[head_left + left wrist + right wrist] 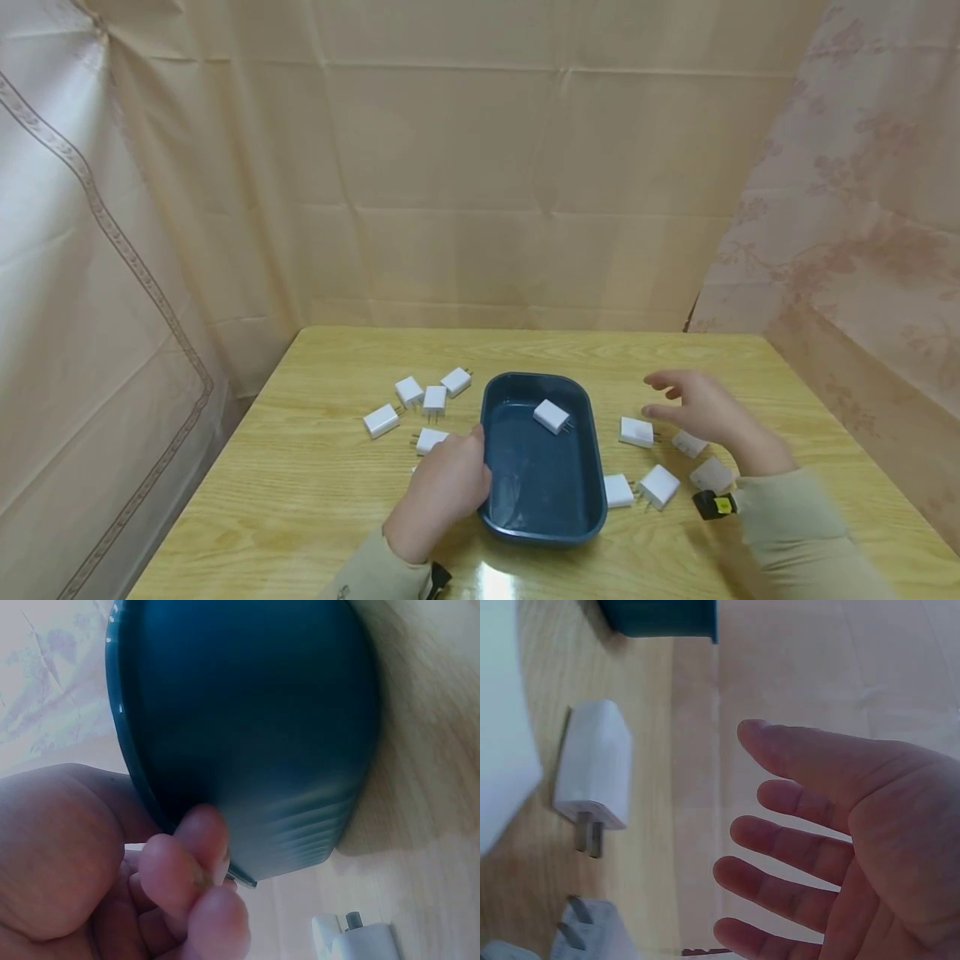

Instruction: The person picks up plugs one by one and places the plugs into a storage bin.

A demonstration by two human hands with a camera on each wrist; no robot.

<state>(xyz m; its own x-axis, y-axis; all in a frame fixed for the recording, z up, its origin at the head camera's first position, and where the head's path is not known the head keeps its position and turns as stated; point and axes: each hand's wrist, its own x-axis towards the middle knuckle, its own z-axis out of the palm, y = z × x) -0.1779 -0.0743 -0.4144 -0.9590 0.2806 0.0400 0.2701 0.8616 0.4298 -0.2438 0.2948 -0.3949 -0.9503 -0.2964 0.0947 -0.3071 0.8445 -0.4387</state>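
Observation:
A dark blue rectangular tray [540,500] stands on the table with one white plug-in charger [551,416] lying in it. My left hand [450,479] grips the tray's left rim, the thumb over the edge and the fingers curled against the outer wall [255,735]. To the right of the tray my right hand [697,407] hovers over the table, holding nothing, its fingers [780,889] spread and loosely bent. Nearest to it lies a white charger [637,432], its prongs showing; in the right wrist view this charger [594,761] sits apart from the fingertips.
Several white chargers lie left of the tray, among them one charger [382,421] at the far left. More lie to the right, such as a charger [658,487] near the tray's front right. The wooden table [300,500] meets a hanging beige cloth [480,183] behind.

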